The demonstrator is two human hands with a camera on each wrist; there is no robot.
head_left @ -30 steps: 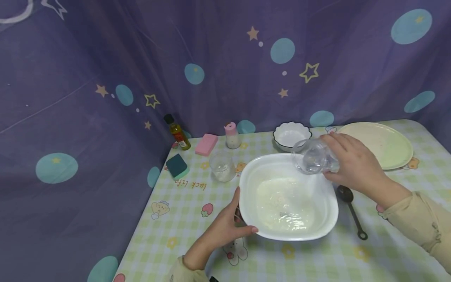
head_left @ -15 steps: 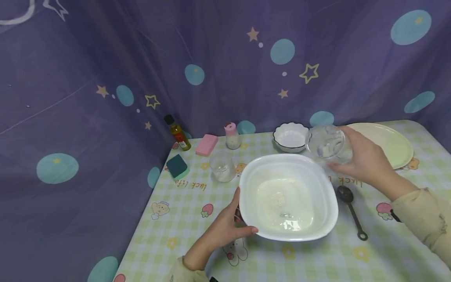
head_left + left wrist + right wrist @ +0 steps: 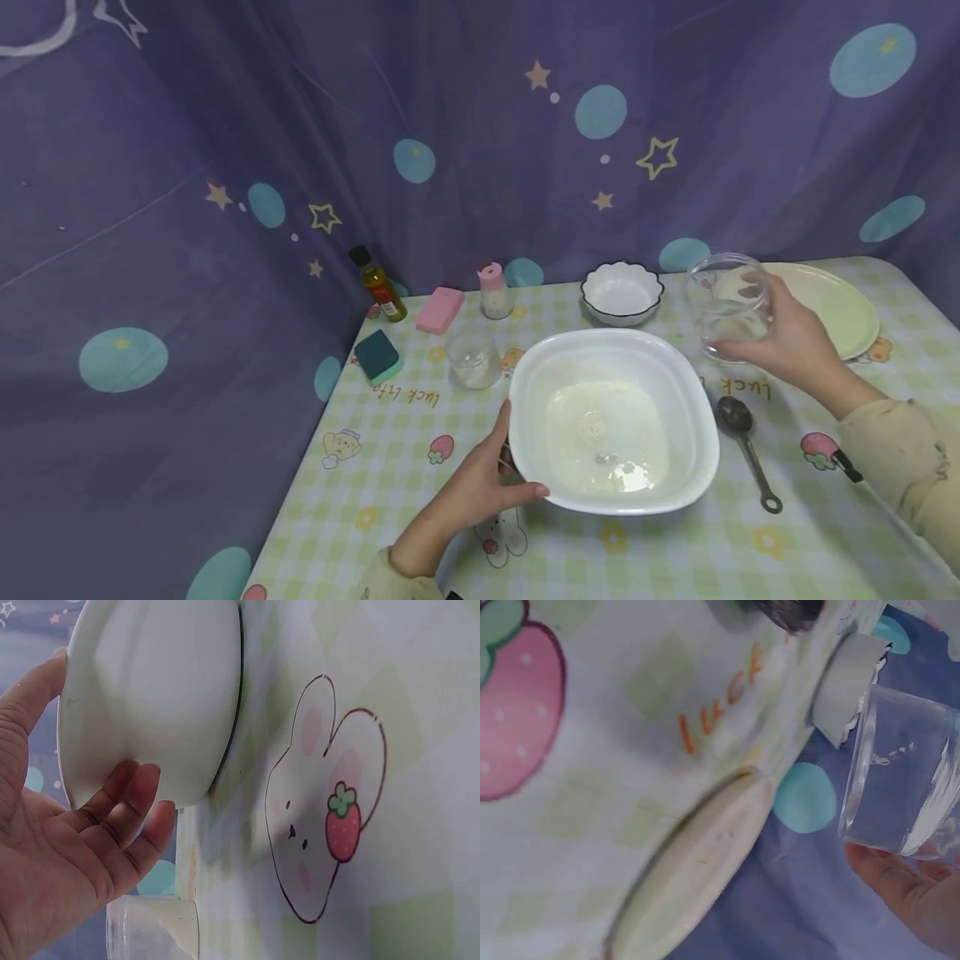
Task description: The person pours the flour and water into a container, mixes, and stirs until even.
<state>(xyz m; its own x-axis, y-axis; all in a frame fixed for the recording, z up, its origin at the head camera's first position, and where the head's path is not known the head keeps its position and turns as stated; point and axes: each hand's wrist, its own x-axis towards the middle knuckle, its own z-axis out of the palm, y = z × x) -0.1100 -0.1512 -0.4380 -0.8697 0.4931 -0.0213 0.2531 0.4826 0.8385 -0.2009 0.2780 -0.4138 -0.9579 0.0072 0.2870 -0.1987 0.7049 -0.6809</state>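
Observation:
My left hand (image 3: 487, 479) holds the left side of a white basin (image 3: 693, 450), thumb on the rim and fingers against the outer wall (image 3: 150, 697). Liquid glistens in the basin over a pale whitish patch. My right hand (image 3: 798, 346) grips a clear cup (image 3: 723, 312), nearly upright above the table, right of a scalloped white bowl (image 3: 622, 293) and in front of the oval plate (image 3: 832, 308). In the right wrist view, a little liquid shows in the cup (image 3: 900, 772). A dark spoon (image 3: 753, 458) lies right of the basin.
Behind the basin's left side stand another clear cup (image 3: 474, 358) with whitish contents and a pink-topped shaker (image 3: 495, 292). Farther left are a pink block (image 3: 440, 310), a green sponge (image 3: 378, 357) and an oil bottle (image 3: 380, 287). A purple curtain (image 3: 480, 208) hangs behind the table.
My right hand has carried the clear cup from over the basin's right rim back and to the right, turning it from tilted to nearly upright. The left hand and basin stay put.

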